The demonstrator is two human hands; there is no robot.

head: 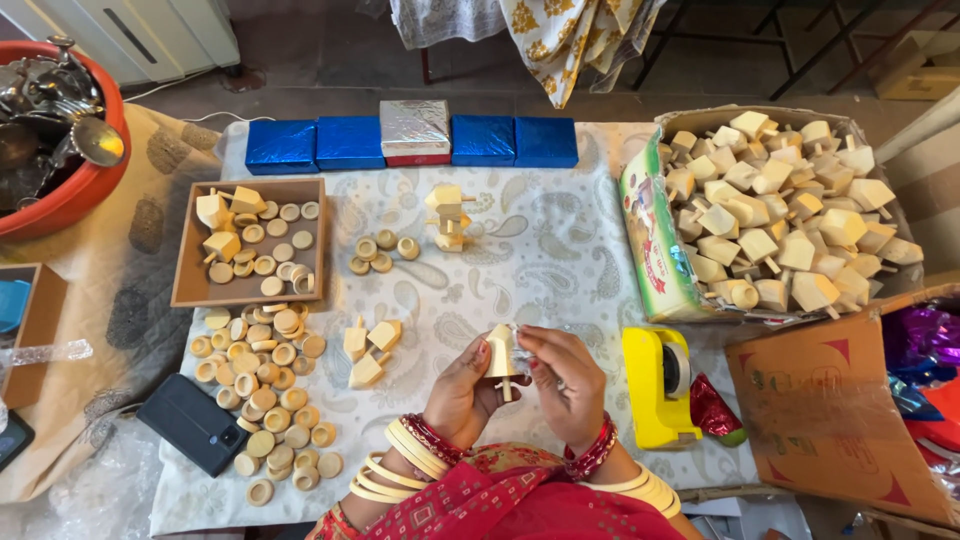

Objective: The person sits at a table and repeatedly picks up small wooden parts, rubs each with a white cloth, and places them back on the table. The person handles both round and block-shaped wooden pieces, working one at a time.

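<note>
A small pale wooden spinning top point(501, 355) is held upright above the near edge of the table point(560, 250), its peg pointing down. The left hand point(462, 388) has its fingers clamped around the top's body, while the right hand point(563, 378) pinches something thin and clear at the top's upper edge, fingers closed together on it. Just right of the hands stands a yellow tape dispenser point(655, 385). Left of them lie a few loose wooden tops point(368, 352) and a spread of wooden discs point(268, 400), with a black phone point(193, 423) beside those. Farther back sit a shallow wooden tray point(250, 243) of discs and tops, a row of blue foil boxes point(350, 142), and, to the right, a cardboard box point(655, 240) heaped with tops.
</note>
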